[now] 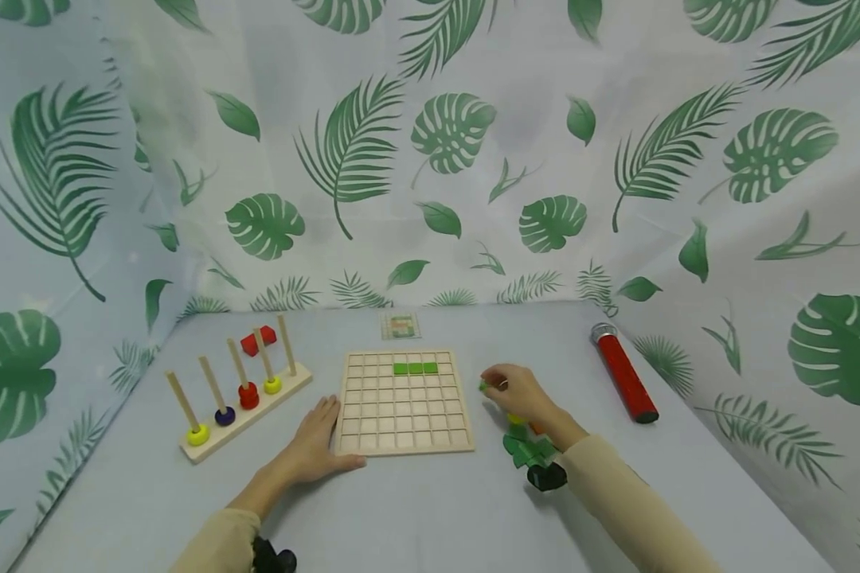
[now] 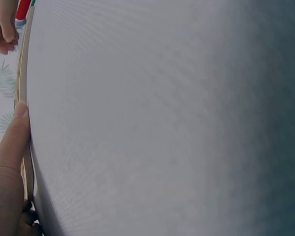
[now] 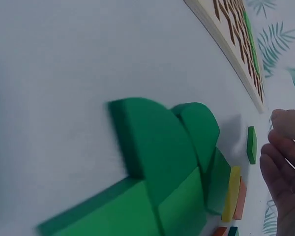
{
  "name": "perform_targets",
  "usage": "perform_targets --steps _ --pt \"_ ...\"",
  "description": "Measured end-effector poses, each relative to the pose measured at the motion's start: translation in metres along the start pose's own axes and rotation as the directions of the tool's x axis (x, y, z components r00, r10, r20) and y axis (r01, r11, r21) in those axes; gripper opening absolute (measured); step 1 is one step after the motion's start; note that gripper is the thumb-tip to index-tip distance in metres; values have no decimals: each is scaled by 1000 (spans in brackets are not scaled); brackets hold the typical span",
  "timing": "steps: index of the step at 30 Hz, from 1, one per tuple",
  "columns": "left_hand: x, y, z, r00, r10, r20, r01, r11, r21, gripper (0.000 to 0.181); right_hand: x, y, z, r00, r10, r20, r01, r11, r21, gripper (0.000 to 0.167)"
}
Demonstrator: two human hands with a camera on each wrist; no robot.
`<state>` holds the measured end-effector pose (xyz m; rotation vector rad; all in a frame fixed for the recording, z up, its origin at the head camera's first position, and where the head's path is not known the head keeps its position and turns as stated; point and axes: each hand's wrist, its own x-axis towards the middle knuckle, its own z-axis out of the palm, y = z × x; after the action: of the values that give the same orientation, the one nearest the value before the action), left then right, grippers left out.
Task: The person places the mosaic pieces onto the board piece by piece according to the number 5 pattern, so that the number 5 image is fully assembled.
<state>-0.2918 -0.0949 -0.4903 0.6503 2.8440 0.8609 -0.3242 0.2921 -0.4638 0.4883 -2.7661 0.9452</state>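
A square wooden grid board (image 1: 401, 414) lies flat on the table, with a short row of green tiles (image 1: 416, 368) in its upper part. My left hand (image 1: 314, 446) rests at the board's near left corner, fingers along the left side. Its thumb (image 2: 14, 135) touches the front edge in the left wrist view. Right of the board, my right hand (image 1: 519, 390) is low over the table, fingers loosely bent. A small green tile (image 3: 251, 145) lies by its fingertips, apart from them in the right wrist view. Nothing shows between thumb and fingers. Green blocks (image 3: 162, 147) lie nearer the wrist.
A yellow block (image 3: 231, 194) and an orange block (image 3: 240, 199) adjoin the green ones. On the left stands a peg rack (image 1: 240, 422) with coloured rings, red blocks (image 1: 258, 341) behind it. A patterned card (image 1: 401, 325) lies beyond the board; a red tube (image 1: 623, 374) lies far right.
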Motion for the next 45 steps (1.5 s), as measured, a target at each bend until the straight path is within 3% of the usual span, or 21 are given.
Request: perform_targets --steps 6,13,21,26,33,45 --pt "-1 0 0 1000 9 -13 -9 1000 -16 111 -25 -7 -1 998 -62 17 62 998 -8 19" --pt "-1 -1 1 1000 7 -26 -7 1000 -6 111 -56 -8 0 994 -74 83 81 994 -78 17" --pt "-1 0 2 1000 22 -23 -22 1000 -2 111 -79 -10 0 992 -107 60 113 986 -120 28" --pt "-1 1 0 999 20 -24 -20 1000 7 111 -86 -15 -3 995 -76 62 84 985 -153 30" --pt "-4 5 -4 1000 17 -21 -17 1000 -26 111 -91 -21 -6 992 -102 73 113 981 -160 28" --pt "-3 5 -3 1000 9 -25 -10 1000 -25 110 -84 -24 -6 989 -63 135 82 987 -138 27"
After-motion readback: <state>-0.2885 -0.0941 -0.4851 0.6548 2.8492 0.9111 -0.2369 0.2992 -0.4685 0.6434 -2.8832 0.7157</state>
